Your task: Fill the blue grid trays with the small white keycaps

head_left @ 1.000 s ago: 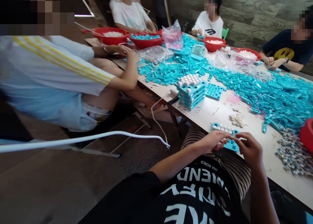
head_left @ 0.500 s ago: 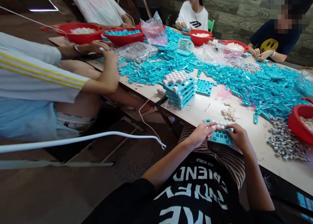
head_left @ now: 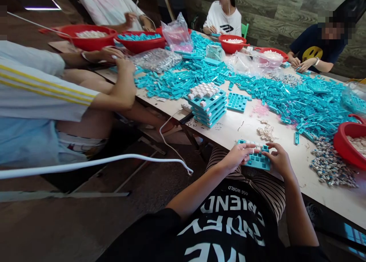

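Note:
A turquoise grid plate [head_left: 259,162] with square holes rests at the table's near edge, just above my lap. White keycap-like cubes [head_left: 258,149] sit in a row along its far part, partly under my fingers. My left hand [head_left: 238,155] grips the plate's left side, its fingers reaching across the cubes. At the right end, my right hand [head_left: 278,157] is closed with bent thumb and index finger against the plate's edge; whether a small cube is between them cannot be made out. Clear-whitish small pieces [head_left: 265,131] lie just beyond the plate.
A stack of turquoise plates [head_left: 210,111] topped with white cubes stands left of centre. Behind it spreads a heap of turquoise parts [head_left: 297,102]. Small metallic parts [head_left: 328,164] and a red basket [head_left: 343,140] are at right. A white cable [head_left: 114,161] crosses at left. Co-workers sit around the table.
The view has shifted slightly. My right fingers have moved a little off the white cubes toward the plate's right edge, baring more holes there. My left hand stays on the plate.

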A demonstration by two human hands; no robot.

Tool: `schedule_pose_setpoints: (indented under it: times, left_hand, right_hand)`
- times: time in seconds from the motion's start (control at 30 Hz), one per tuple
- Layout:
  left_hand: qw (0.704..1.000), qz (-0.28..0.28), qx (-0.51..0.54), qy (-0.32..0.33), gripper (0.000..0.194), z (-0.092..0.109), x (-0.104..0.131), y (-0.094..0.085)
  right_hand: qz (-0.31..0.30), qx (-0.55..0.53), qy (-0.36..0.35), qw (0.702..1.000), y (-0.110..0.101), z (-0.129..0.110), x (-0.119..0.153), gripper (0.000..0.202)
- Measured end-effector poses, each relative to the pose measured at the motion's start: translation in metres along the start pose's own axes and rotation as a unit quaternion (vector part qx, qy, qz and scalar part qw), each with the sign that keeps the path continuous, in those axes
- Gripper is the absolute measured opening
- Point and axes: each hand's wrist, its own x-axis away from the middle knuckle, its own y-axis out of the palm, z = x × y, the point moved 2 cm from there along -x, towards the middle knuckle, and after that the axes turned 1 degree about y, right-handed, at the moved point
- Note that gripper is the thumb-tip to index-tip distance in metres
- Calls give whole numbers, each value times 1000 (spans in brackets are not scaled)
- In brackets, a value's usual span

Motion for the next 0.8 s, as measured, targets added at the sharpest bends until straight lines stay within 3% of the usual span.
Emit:
schedule_pose_setpoints:
  times: [0.1, 0.2, 0.43, 0.53, 0.63, 0.7, 0.8]
  left_hand:
    - [1000, -14, -27, -1, 27, 6, -1, 6]
    - [998, -37, -53, -2, 29, 10, -3, 15]
    - [995, -37, -96, -11, 38, 13, -2, 31]
    - [984, -36, -175, 6, 46, 15, -2, 30]
    - [940, -20, -327, 98, 34, 19, -3, 25]
    - [880, 17, -448, 157, 24, 20, -2, 20]
    - [802, 53, -567, 180, 28, 15, -2, 17]
  right_hand:
    - [31, -5, -75, 997, -8, -20, 9, 30]
    - [-17, -13, -140, 990, -8, -36, 15, 26]
    - [-23, -19, -173, 984, -8, -35, 10, 17]
    - [-12, -7, -177, 984, -13, -33, 6, 17]
    - [16, 13, -145, 989, -15, -23, 0, 19]
    - [6, 33, -121, 992, -14, -14, -3, 21]
    - [-28, 48, -97, 994, -9, -3, -6, 26]
